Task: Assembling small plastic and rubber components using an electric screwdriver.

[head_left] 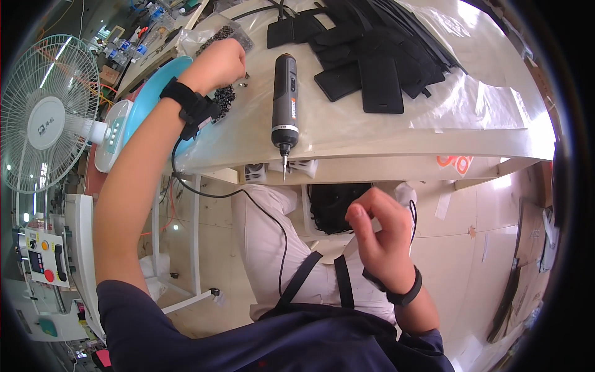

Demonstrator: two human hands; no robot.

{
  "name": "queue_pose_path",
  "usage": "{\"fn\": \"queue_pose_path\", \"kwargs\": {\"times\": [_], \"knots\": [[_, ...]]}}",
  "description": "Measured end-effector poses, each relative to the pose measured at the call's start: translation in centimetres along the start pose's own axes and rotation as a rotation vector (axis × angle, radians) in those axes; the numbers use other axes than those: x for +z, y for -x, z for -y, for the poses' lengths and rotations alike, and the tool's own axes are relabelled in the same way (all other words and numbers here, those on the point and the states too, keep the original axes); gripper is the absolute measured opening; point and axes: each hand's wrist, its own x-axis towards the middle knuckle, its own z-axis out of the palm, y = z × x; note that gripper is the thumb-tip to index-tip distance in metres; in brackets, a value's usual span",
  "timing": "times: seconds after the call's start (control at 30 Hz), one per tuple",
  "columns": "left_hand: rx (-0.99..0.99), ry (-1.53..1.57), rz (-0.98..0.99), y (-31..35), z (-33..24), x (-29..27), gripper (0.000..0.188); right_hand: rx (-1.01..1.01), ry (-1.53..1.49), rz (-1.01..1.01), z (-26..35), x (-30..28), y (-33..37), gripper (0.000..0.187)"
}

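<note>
My left hand (218,64) reaches over the far left of the table, its fingers curled down beside a pile of small dark metallic pieces (224,99). What those fingers hold, if anything, is hidden. My right hand (383,228) is raised above my lap, short of the table edge, with the fingers bent in and the thumb against them; nothing can be made out in it. Between the two hands a grey-black electric screwdriver (285,99) lies on the tabletop, its bit sticking out past the near edge. Flat black rectangular pieces (380,85) are heaped at the far right.
Clear plastic sheeting (477,102) covers part of the table (347,146). A light-blue basin (144,93) and a white fan (48,123) stand at the left. Below the table sits a white bin (307,214) with black contents. A cable (273,220) runs from my left wrist strap.
</note>
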Motion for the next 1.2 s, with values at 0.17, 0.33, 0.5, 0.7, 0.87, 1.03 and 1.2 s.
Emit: {"fn": "queue_pose_path", "kwargs": {"times": [0.17, 0.33, 0.5, 0.7, 0.87, 1.03, 1.2], "knots": [[0.087, -0.099, -0.064, 0.4, 1.6, 2.4, 0.008, -0.146, 0.205, -0.256, 0.7, -1.7, -4.1, 0.013], [0.133, -0.087, -0.151, 1.0, 1.4, 2.9, 0.008, -0.136, 0.489, -0.367, 0.9, -4.0, -9.4, 0.016], [0.151, -0.048, -0.170, 1.9, 0.8, 3.1, 0.011, -0.106, 0.917, -0.332, -2.0, -4.4, -11.7, 0.024], [0.144, 0.025, -0.183, 3.7, 0.2, 3.0, 0.019, 0.003, 0.980, -0.269, -1.9, -4.0, -12.6, 0.028], [0.196, 0.217, -0.297, 7.8, -4.9, 2.9, 0.020, -0.071, 0.861, -0.226, -1.7, -5.6, -12.7, 0.015], [0.590, 0.067, -0.415, 11.5, -10.6, 4.8, 0.025, -0.285, 1.060, -0.265, -3.7, -15.1, -18.1, 0.018], [0.683, -0.145, -0.640, 11.2, -14.6, 9.9, 0.037, -0.103, 1.126, -0.013, -5.7, -19.7, -21.4, 0.023]]}}
